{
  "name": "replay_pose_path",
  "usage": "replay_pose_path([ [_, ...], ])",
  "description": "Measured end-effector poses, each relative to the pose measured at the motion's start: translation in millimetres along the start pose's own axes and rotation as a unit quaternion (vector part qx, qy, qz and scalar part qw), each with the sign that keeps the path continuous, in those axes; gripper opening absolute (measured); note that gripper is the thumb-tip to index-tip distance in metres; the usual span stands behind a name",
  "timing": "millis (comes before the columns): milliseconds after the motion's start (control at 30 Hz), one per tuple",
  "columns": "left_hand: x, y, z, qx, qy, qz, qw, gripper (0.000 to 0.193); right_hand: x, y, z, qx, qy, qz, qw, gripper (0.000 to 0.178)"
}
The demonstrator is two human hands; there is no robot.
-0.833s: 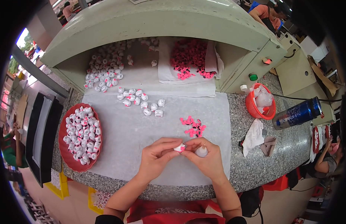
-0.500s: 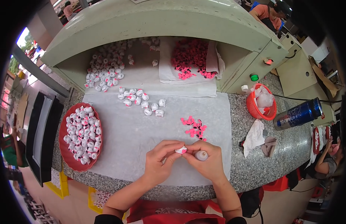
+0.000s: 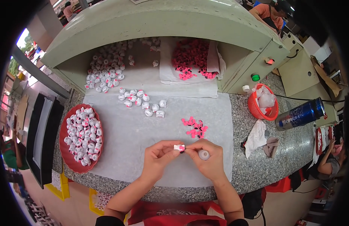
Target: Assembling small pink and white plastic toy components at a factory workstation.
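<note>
Between thumb and fingers, my left hand (image 3: 155,160) holds a small rounded white piece with pink on it (image 3: 178,147). The thumb and forefinger of my right hand (image 3: 212,162) are closed at the right side of that piece, where a dark spot shows. Tucked in the same right hand is a small whitish bottle (image 3: 203,154), its narrow tip facing up. Just beyond my hands lies a loose group of flat pink and black bits (image 3: 195,127). Several more white pieces (image 3: 138,100) are scattered farther off to the left on the white sheet (image 3: 118,143).
A red scalloped tray (image 3: 81,169) heaped with white pieces stands at left. Beyond, a pale green hooded box (image 3: 163,22) shelters more white pieces and a pink pile (image 3: 191,60). At right are a red basket (image 3: 253,109), a blue tumbler (image 3: 300,115) and cloths (image 3: 256,139).
The white piece has turned and shifted slightly left and up in my left hand. My right hand has drawn back a little to the right, the bottle still in it.
</note>
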State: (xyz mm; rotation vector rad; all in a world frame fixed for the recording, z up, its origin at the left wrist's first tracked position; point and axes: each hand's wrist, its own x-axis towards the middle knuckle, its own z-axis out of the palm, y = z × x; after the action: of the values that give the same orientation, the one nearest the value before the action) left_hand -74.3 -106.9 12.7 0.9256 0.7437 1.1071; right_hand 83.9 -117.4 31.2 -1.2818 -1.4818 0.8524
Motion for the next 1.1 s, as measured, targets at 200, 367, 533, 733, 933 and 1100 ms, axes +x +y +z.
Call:
replay_pose_path([
  [200, 2, 2, -5, -0.074, 0.015, -0.099, 0.992, 0.032, 3, 3, 0, 0.029, -0.046, -0.102, 0.993, 0.019],
  [367, -6, 10, 1, 0.064, -0.055, 0.022, 0.996, 0.028, 1, 2, -7, 0.173, -0.070, 0.037, 0.982, 0.016],
  [533, -10, 7, 1, 0.100, -0.023, -0.008, 0.995, 0.025, -1, 2, -7, 0.238, -0.094, 0.148, 0.955, 0.013],
  [733, -8, 15, 0, 0.105, 0.001, -0.034, 0.994, 0.023, -4, 10, 5, 0.244, -0.047, 0.127, 0.960, 0.007],
  [933, -31, 91, -83, 0.462, 0.376, 0.166, 0.786, 0.026, 32, -9, -53, 0.316, 0.149, 0.031, 0.936, 0.020],
  [1100, -33, 66, -54, 0.466, 0.267, 0.278, 0.796, 0.025, 57, -63, -105, 0.394, 0.252, -0.058, 0.882, 0.022],
])
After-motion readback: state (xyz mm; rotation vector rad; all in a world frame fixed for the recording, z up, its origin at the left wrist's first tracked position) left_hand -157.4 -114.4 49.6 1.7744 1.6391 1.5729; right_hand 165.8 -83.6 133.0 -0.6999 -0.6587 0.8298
